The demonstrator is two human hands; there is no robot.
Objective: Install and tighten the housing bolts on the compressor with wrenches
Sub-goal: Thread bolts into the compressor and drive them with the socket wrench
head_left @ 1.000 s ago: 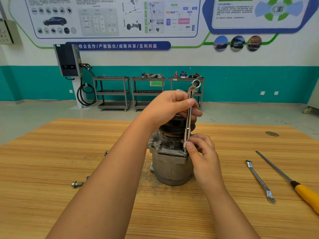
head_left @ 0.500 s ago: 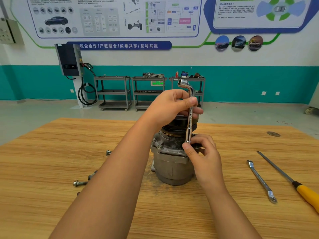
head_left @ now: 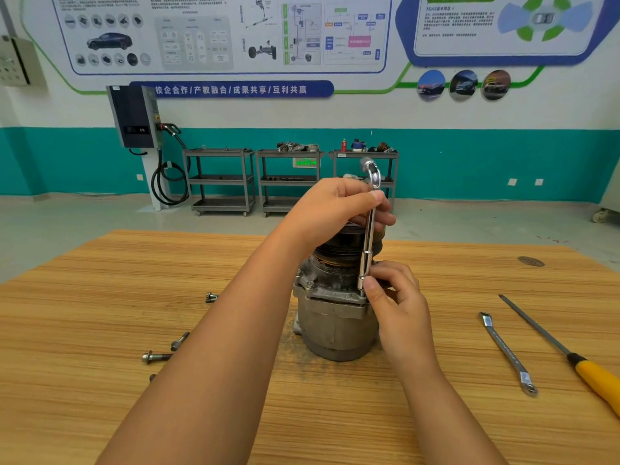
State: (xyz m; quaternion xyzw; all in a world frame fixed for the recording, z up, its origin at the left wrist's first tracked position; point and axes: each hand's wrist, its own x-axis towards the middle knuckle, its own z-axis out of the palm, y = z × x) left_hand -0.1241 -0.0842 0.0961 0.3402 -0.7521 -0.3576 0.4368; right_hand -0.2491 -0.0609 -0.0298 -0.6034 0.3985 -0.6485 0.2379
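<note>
A grey metal compressor (head_left: 335,327) stands upright at the middle of the wooden table (head_left: 100,380), its dark pulley on top. A chrome L-shaped socket wrench (head_left: 368,236) stands vertical on a bolt at the housing flange's right front. My left hand (head_left: 335,213) grips the wrench's upper shaft below its bent end. My right hand (head_left: 399,303) pinches the lower socket end just above the flange. The bolt under the socket is hidden.
Loose bolts lie left of the compressor: one (head_left: 211,297) further back, two (head_left: 157,357) nearer, partly hidden by my left forearm. A flat wrench (head_left: 506,352) and a yellow-handled screwdriver (head_left: 570,355) lie at the right. Shelving carts stand by the far wall.
The wrench has turned about its vertical axis: its bent top end swung from facing me round to the left and back. Both hands kept their hold.
</note>
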